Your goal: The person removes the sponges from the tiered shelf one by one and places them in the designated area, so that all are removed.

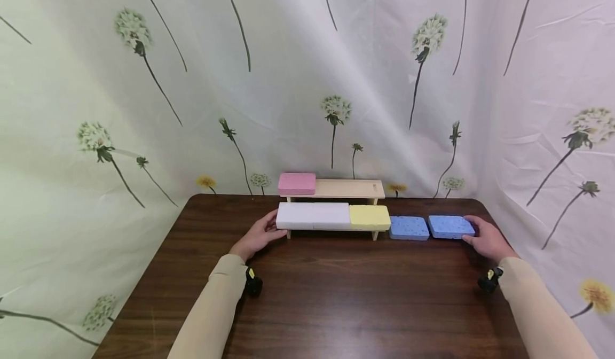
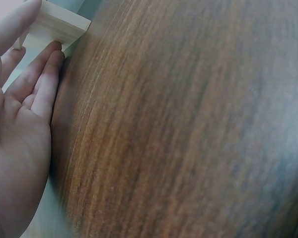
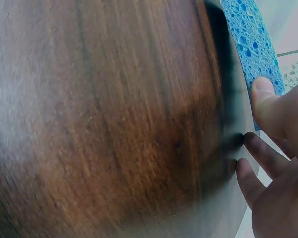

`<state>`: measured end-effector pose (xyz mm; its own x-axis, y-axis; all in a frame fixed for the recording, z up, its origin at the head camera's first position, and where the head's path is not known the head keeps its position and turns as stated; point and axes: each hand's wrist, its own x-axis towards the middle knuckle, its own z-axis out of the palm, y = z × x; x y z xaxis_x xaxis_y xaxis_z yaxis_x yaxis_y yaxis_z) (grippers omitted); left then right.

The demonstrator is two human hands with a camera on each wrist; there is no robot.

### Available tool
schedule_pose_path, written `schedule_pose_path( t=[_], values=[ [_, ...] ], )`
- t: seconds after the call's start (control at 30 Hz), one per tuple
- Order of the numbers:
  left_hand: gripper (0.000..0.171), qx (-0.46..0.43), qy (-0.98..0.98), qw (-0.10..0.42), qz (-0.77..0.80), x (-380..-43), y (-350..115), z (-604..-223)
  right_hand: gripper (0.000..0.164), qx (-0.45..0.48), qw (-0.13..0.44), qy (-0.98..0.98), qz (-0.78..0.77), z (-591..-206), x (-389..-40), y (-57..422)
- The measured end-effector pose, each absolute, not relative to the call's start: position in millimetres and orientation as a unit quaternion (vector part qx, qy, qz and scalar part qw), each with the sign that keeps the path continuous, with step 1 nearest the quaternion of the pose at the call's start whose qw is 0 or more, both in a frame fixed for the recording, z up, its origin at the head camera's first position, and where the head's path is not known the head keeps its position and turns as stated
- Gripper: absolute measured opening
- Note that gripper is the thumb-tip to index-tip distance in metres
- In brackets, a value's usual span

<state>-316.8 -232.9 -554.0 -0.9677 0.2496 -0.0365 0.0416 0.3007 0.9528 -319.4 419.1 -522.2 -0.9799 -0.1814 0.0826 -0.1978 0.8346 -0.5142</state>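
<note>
At the left end of the lower wooden shelf (image 1: 331, 230), my left hand (image 1: 259, 235) holds the outer white block (image 1: 295, 215), thumb near its front corner. Its lower fingers (image 2: 47, 82) reach beside the shelf's leg; the contact behind the block is hidden. A second white block (image 1: 331, 215) and a yellow block (image 1: 370, 217) continue the row on that shelf. On the right, my right hand (image 1: 487, 239) pinches the right end of a blue sponge (image 1: 450, 226) lying on the table, thumb on its front face. Another blue sponge (image 1: 409, 228) lies between it and the shelf.
Behind, a higher wooden shelf (image 1: 343, 188) carries a pink block (image 1: 297, 183) at its left end. The dark brown table (image 1: 355, 300) reaches forward from the shelves. A curtain (image 1: 288, 81) with dandelion prints hangs behind and at the sides.
</note>
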Motion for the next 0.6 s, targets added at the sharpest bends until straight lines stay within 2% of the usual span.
schedule_pose_path(
  t=[0.6],
  values=[
    [0.08, 0.105, 0.803, 0.088, 0.58, -318.5, -234.3, -554.9, 0.065, 0.105, -0.002, -0.958, 0.268, -519.8, -315.0, 415.1]
  ],
)
